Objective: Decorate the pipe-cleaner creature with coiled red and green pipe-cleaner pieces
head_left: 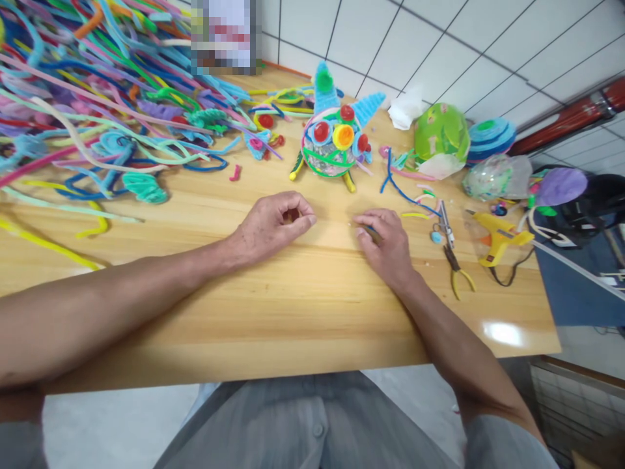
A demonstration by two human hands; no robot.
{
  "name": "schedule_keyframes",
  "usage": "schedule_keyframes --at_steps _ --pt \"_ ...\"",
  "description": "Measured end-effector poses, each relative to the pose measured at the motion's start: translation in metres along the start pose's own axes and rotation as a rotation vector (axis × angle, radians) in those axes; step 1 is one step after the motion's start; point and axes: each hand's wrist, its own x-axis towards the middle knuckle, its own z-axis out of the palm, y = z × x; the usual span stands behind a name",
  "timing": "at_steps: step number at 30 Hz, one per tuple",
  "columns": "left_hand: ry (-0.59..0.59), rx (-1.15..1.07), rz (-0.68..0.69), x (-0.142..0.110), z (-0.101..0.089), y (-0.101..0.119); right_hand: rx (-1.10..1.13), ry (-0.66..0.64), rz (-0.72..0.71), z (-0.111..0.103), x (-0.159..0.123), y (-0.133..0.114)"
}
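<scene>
My left hand [276,228] rests on the wooden table, thumb and forefinger brought together in a pinch. Whatever may be between those fingertips is too small to see. To its right, my right hand [388,244] is closed with curled fingers around a small dark piece, mostly hidden. Beyond both hands stands a craft figure [328,159] with blue pipe-cleaner ears, red and yellow knobs and short yellow legs. Neither hand touches it. A blue pipe cleaner [410,194] lies just past my right hand.
Heaped pipe cleaners [112,98] cover the left of the table [293,326]. Pliers [455,267], a yellow glue gun [500,238] and a silver tool [445,225] lie at the right. Behind them are a green rounded piece [442,137] and a clear plastic piece [493,176], near the tiled wall [439,45].
</scene>
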Motion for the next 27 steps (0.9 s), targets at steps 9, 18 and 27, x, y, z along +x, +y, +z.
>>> schedule_keyframes --at_steps 9,18,27 --pt "-0.008 0.006 -0.004 0.0 -0.0002 0.0009 -0.062 -0.066 -0.034 0.0088 0.0029 0.0006" --pt "0.0 0.0 0.006 0.0001 0.0001 -0.0004 -0.011 -0.025 -0.013 0.0007 0.0005 -0.0022" --pt "-0.004 0.013 0.002 0.0003 -0.0003 0.0016 -0.063 0.005 -0.014 0.0092 0.0035 -0.002"
